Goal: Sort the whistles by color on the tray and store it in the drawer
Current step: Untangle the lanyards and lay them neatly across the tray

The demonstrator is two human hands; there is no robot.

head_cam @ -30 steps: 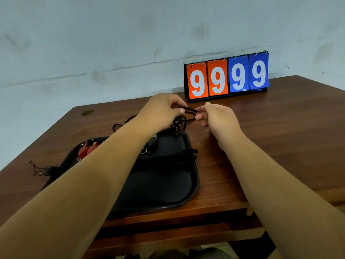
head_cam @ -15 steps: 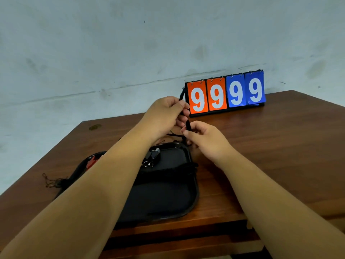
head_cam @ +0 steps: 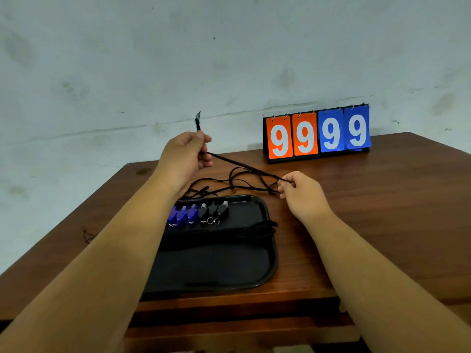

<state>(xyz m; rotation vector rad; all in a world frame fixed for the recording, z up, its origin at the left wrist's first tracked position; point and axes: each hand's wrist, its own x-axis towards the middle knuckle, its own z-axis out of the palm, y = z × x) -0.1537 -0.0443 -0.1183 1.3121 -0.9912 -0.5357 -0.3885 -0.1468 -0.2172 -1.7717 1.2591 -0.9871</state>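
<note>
A black tray lies on the wooden table in front of me. In its far part stand three blue whistles in a row, and right of them three black whistles with metal rings. Black lanyard cords loop on the table behind the tray, and a bundle of cords lies across the tray. My left hand is raised above the table and grips one end of a black cord, whose tip sticks up past my fingers. My right hand pinches the same cord lower down, right of the tray. The cord runs taut between them.
A flip scoreboard showing 9999 stands at the back of the table against the wall. A thin dark cord lies near the table's left edge. The front edge of the table is below the tray.
My hands were close together behind the tray. Now the left has risen up and left, the right has gone right, stretching the cord. My left arm uncovered the whistles.
</note>
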